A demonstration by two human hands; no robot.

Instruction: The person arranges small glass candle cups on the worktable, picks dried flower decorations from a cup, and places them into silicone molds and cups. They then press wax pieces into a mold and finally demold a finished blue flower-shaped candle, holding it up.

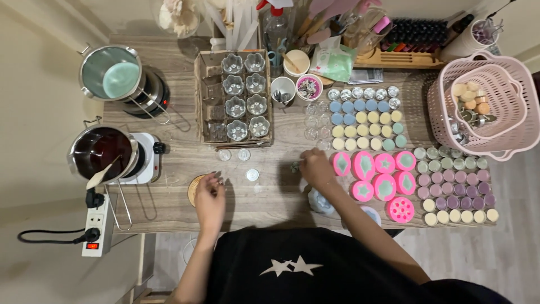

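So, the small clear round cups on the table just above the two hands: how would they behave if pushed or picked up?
The small clear cups look thin and see-through, so probably very light and apt to skid at a nudge. They seem low and round, so unlikely to tip, but might roll if knocked onto an edge. Being so small, they likely need a careful pinch from the right hand.

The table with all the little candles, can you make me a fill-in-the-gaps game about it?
1. The round moulds beside the right hand are coloured ____.
2. The big basket at the table's right end is coloured ____.
3. The left hand rests by a round ____ coaster.
4. Two metal ____ sit on small hotplates at the left.

Missing words: pink; pink; wooden; pots
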